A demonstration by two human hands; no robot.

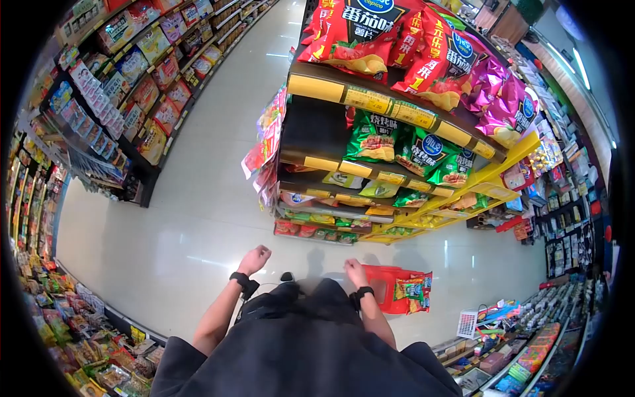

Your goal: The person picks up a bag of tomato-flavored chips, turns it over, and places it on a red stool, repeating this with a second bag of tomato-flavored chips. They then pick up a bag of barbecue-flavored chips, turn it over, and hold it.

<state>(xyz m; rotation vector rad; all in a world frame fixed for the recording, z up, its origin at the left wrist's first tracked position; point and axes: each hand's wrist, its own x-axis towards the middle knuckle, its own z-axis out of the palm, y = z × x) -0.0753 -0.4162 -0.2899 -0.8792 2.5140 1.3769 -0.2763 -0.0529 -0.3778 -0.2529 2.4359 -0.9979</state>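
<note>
My left hand point(254, 260) hangs over the pale floor with its fingers curled in and nothing visible in them. Closer to the shelves, my right hand point(356, 272) is also loosely closed, and no object shows in it. A red basket point(382, 281) rests on the floor beside my right hand, apart from it as far as I can tell. Green and red chip bags point(411, 292) lie at its right end. In front of me stands a snack shelf with red tomato chip bags point(364, 33) on top, green chip bags point(426, 155) below and purple bags point(496, 99) at the right.
The left part of the green bags' shelf board point(314, 132) is bare and dark. Small hanging packets point(264, 142) line the unit's left end. Packed shelves point(139, 79) flank the aisle floor point(192, 192) at left, and more goods point(99, 344) lie behind me.
</note>
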